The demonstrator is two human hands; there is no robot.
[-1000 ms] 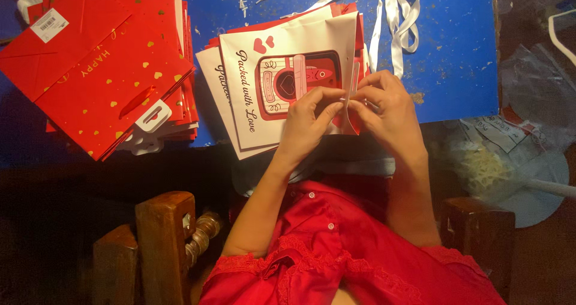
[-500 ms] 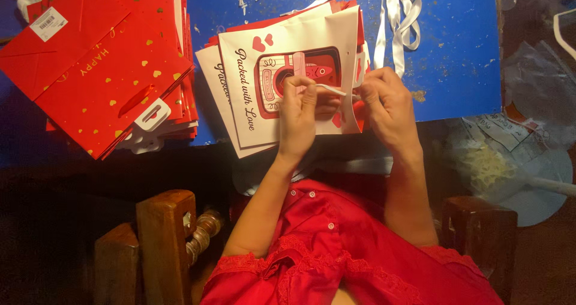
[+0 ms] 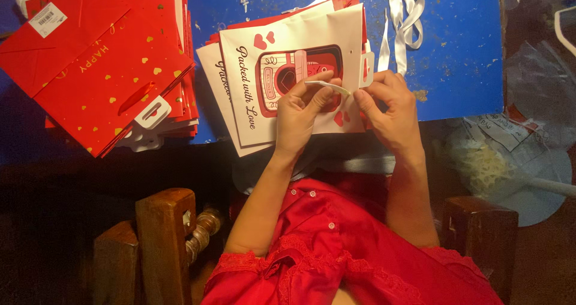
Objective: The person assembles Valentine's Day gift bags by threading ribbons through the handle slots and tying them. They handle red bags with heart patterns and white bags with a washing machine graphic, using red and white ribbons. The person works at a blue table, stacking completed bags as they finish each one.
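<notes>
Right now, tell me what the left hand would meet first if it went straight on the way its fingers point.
The left hand points up and right, pinching a white strip. Straight on, it would probably first meet the white hang tab on the white bag, though depth is unclear.

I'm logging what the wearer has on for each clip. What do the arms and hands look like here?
Both hands, left hand and right hand, are bare: no gloves, rings or watch visible. The forearms are uncovered. A red garment with small buttons has lace-trimmed sleeve edges.
</notes>
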